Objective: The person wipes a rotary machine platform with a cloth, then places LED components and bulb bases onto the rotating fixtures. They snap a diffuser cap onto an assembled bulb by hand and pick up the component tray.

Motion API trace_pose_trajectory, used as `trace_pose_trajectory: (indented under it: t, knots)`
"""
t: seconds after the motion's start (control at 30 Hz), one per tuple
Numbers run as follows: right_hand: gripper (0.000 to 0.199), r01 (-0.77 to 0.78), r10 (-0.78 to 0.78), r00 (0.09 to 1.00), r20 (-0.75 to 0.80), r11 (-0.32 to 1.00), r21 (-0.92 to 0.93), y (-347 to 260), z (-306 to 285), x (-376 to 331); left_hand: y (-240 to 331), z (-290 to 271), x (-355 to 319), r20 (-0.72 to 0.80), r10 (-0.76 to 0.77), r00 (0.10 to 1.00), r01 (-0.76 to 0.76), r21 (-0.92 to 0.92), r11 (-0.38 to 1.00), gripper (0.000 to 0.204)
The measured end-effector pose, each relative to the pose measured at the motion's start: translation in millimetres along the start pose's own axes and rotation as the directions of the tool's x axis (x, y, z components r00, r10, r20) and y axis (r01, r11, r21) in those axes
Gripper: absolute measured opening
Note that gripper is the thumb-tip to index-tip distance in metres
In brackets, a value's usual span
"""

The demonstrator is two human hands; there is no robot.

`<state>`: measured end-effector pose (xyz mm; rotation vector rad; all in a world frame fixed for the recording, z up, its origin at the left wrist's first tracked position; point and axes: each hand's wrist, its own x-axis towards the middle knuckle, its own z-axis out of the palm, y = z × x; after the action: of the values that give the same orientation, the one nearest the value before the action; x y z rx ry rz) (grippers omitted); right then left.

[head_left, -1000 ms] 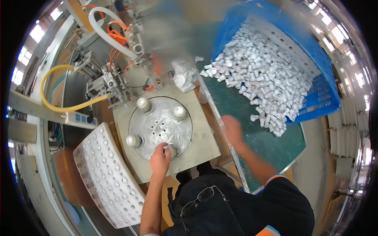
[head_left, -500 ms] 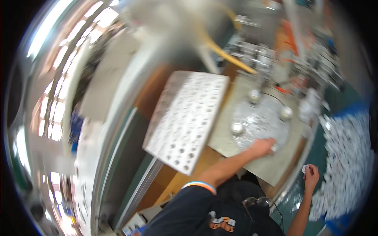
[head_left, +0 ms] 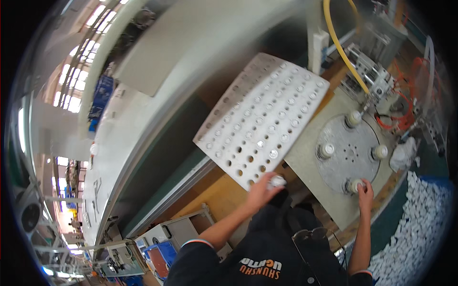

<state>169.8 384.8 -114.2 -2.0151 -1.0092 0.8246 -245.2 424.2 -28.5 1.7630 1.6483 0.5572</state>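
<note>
My left hand (head_left: 261, 189) holds a small white cylindrical part (head_left: 277, 181) at the near edge of a white perforated tray (head_left: 248, 102). The tray is tilted, and several of its holes hold similar parts. My right hand (head_left: 365, 189) reaches to the round metal disc (head_left: 350, 143), its fingertips closed on a white part (head_left: 353, 185) sitting on the disc's nearest post. Three other posts on the disc each carry a white part.
The disc sits on a grey base plate (head_left: 305, 157). Behind it are a machine with a yellow hose (head_left: 339, 47) and orange wires (head_left: 405, 119). A crumpled plastic bag (head_left: 402, 155) lies to the right. Loose white parts (head_left: 422, 229) are heaped at the lower right.
The view has swung left. My left hand left the disc and now holds a part at the tray's edge. My right hand moved from the heap of parts to the disc's nearest post.
</note>
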Motion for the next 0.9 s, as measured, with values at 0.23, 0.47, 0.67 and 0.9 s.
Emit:
trace_pose_trajectory:
  t: [0.23, 0.47, 0.67, 0.9]
  knots:
    - [0.033, -0.118, 0.117, 0.993, -0.019, 0.992, -0.046, -8, 26, -25, -44, -84, 31, -0.224, -0.249, 0.942, 0.25, -0.021, 0.968, 0.045]
    - [0.039, -0.193, 0.179, 0.981, 0.079, 0.952, 0.239, -25, 41, -66, -77, -83, 62, -0.408, -0.1, 0.907, 0.185, 0.173, 0.968, 0.043]
    - [0.028, -0.251, 0.299, 0.949, -0.102, 0.911, 0.328, 15, -2, -101, -110, -72, 88, -0.025, -0.246, 0.969, 0.236, 0.399, 0.886, 0.049]
    - [0.017, -0.211, 0.351, 0.784, -0.512, 0.927, 0.311, 59, -74, -100, -150, -107, 53, 0.021, -0.072, 0.997, 0.052, 0.508, 0.86, 0.065]
